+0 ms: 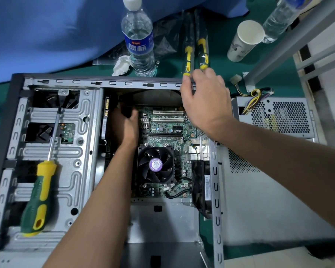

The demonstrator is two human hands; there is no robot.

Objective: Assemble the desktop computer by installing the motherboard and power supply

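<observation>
The open grey computer case [104, 82] lies on its side. The green motherboard [162, 138] with its black CPU fan [156, 164] sits inside it. My left hand [124, 126] reaches down into the case at the board's far left corner, with the thumb against the board edge and the fingers curled out of sight. My right hand [203, 97] holds the case's far rim at its right end, thumb on the rim. The grey power supply [282, 117], with coloured wires, lies outside the case on the right.
A green-and-yellow screwdriver [39, 196] rests on the drive cage at the left. Behind the case stand a water bottle [139, 41], a crumpled tissue [122, 64], two bagged screwdrivers [195, 45] and a paper cup [244, 39]. A perforated grey panel [259, 190] lies on the right.
</observation>
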